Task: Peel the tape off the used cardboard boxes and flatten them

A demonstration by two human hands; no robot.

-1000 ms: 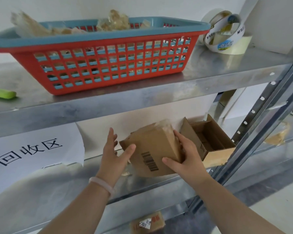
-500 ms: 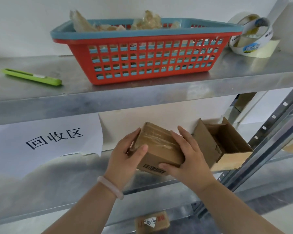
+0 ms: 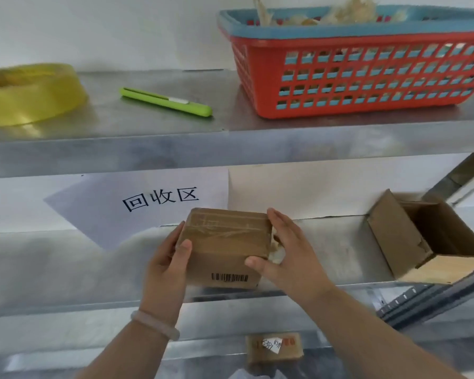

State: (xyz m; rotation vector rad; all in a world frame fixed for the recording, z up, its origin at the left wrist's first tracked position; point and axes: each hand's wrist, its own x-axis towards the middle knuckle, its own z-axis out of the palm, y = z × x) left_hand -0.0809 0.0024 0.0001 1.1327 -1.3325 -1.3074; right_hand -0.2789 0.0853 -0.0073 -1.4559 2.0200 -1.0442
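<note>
Small taped box, held from both sides on the middle shelf

The taped box [image 3: 225, 247] sits at the front edge of the middle shelf [image 3: 340, 250], barcode face toward the person, below the paper sign [image 3: 159, 199]. The left hand [image 3: 167, 266] grips its left side, thumb on the front face and fingers wrapped round the edge. The right hand [image 3: 288, 258] clasps the right side, fingers together and nearly straight, thumb on the lower front corner. It looks light and fairly stiff, though thin walls would probably dent under a hard squeeze. The clear tape [image 3: 225, 227] across the top is wrinkled and glossy, likely slippery. A crumpled loose end [image 3: 275, 250] at the right side seems the best place to pinch and pull, while the other hand braces the opposite wall
</note>
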